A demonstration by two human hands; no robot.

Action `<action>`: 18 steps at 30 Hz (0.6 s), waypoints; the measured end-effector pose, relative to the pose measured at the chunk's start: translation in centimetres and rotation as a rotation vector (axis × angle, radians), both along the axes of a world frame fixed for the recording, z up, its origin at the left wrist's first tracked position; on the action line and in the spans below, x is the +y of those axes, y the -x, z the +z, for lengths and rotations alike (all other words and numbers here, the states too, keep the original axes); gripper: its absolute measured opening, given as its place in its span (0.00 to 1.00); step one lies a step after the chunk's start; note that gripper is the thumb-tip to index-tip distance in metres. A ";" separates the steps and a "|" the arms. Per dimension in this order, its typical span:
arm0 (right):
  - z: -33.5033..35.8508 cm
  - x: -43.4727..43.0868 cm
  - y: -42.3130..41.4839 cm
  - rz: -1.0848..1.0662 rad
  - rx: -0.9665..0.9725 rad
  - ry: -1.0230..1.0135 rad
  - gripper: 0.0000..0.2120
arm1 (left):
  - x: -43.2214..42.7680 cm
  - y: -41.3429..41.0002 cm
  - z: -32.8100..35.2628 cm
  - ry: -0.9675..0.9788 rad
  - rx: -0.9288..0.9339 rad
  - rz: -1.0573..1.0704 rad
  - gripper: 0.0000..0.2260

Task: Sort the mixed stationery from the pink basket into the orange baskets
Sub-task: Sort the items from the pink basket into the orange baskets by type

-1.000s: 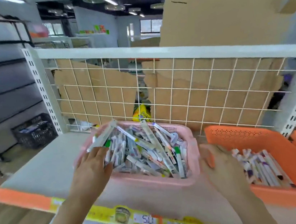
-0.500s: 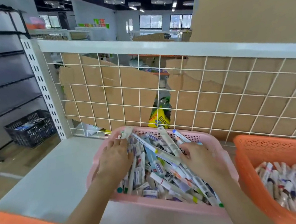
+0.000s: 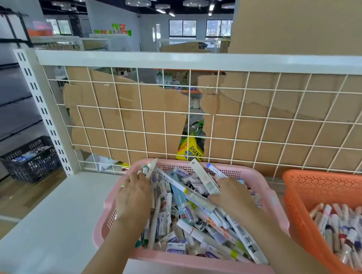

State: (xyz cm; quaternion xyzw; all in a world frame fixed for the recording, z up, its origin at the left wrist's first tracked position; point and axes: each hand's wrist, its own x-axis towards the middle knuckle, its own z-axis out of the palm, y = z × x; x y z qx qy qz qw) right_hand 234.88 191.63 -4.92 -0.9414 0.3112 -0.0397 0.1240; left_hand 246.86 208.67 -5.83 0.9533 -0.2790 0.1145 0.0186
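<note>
White shelf carries the pink plastic basket heaped with mixed pens and small packs, an orange plastic basket beside it; left hand and right hand rest on the heap, fingers half buried, grip not clear; pens seem light, stiff, slippery; pinch mid-barrel.

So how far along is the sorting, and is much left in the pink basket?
Early days, I'd say. Done: the orange basket holds a layer of pens. In hand: the left hand and right hand are both down in the pink basket on the mixed stationery; whether either grips anything I cannot tell. Left: that pile fills the pink basket nearly to the rim.
</note>
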 end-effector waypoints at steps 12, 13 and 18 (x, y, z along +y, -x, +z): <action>0.7 -1.7 0.4 -0.024 -0.217 -0.252 0.14 | 0.8 -0.4 1.5 0.281 0.110 0.075 0.08; 0.9 -1.6 0.6 -0.014 -0.239 -0.284 0.14 | 0.9 -0.6 1.3 0.376 0.132 0.046 0.07; 1.4 -1.1 1.0 0.021 -0.339 -0.362 0.12 | 0.9 -0.8 1.2 0.625 0.275 -0.057 0.05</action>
